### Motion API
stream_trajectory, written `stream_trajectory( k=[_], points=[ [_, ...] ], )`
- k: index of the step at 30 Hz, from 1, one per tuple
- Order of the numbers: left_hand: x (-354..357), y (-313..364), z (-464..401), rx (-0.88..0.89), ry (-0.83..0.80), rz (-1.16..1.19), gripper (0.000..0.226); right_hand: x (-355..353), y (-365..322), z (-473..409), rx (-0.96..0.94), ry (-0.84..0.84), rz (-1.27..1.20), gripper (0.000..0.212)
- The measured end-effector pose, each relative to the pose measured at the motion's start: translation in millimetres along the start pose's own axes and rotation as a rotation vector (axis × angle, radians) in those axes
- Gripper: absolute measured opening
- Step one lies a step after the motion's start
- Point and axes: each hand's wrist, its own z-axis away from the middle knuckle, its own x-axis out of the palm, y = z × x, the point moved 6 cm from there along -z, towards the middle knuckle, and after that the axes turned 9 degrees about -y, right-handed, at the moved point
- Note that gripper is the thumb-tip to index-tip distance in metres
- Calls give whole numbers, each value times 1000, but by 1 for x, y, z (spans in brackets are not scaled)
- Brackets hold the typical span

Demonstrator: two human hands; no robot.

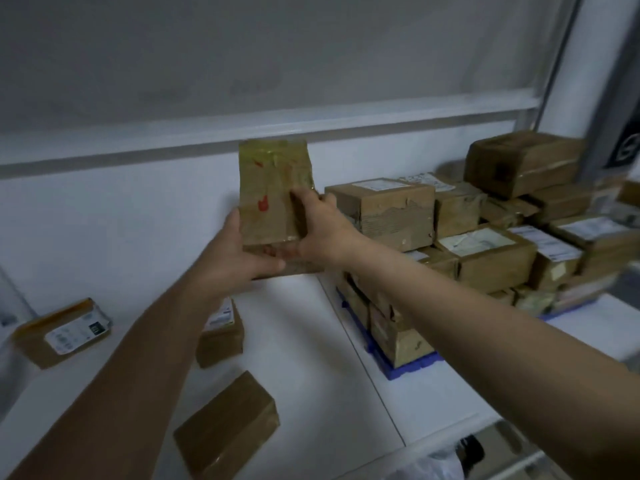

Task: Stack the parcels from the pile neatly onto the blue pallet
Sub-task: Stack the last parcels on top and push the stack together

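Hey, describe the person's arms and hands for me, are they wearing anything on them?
Both forearms are bare as far as the frame shows: no sleeves in view. The left hand and right hand wear no gloves. No watch, bracelet or ring is visible, though the picture is somewhat blurred.

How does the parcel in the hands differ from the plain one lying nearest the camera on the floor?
The held parcel stands upright in the air, gripped by both hands; the floor parcel lies flat, untouched. The held one bears red marks and glossy tape; the floor one looks plain. Both are brown.
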Motion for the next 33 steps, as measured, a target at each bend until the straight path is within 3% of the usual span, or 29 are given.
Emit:
stream_trajectory(
  k=[7,17,25,33],
  points=[
    [49,75,-39,136,-80,-20,82,-106,8,28,-9,155,108,91],
    [196,147,-132,212,-221,-14,85,-269,122,74,79,229,95,91],
    [312,166,-214,144,-222,41,89,-355,234,80,100,167,28,89],
    [366,142,-246,2,-176,83,100,-372,309,61,57,36,-20,87]
  ],
)
